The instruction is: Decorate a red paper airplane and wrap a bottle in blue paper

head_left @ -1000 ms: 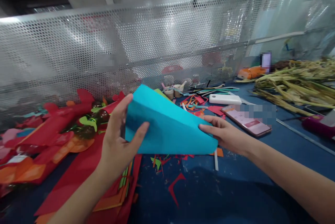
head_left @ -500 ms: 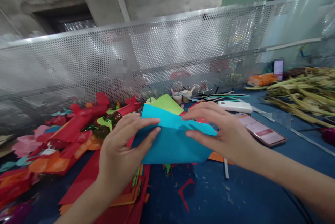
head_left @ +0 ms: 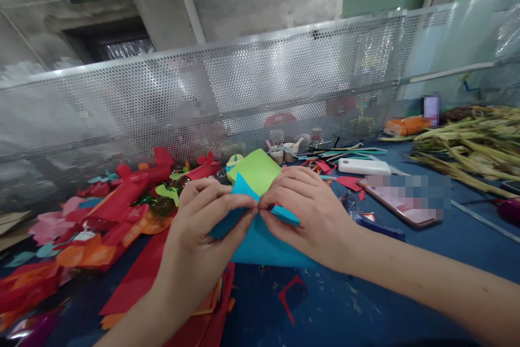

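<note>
A bright blue sheet of paper [head_left: 264,244] is held up above the table, its upper edge bent over. My left hand [head_left: 207,222] pinches that edge between thumb and forefinger. Right beside it, my right hand [head_left: 304,211] pinches the same edge, so the fingertips of both hands almost meet at the middle. Parts of the sheet are hidden behind my fingers. Just beyond it lies a lime-green sheet of paper [head_left: 255,168]. Under my left forearm is a stack of red and orange sheets [head_left: 134,276].
Red, orange and pink paper cutouts [head_left: 93,239] crowd the left side. A phone [head_left: 402,201], a white device [head_left: 364,166] and a blue-handled tool [head_left: 377,226] lie to the right. Dry stalks [head_left: 467,136] fill the far right. A perforated metal screen [head_left: 244,82] stands behind.
My right hand has moved left along the paper's top edge to meet my left hand, and both now pinch it at the middle. The lime-green sheet and blue-handled tool show more.
</note>
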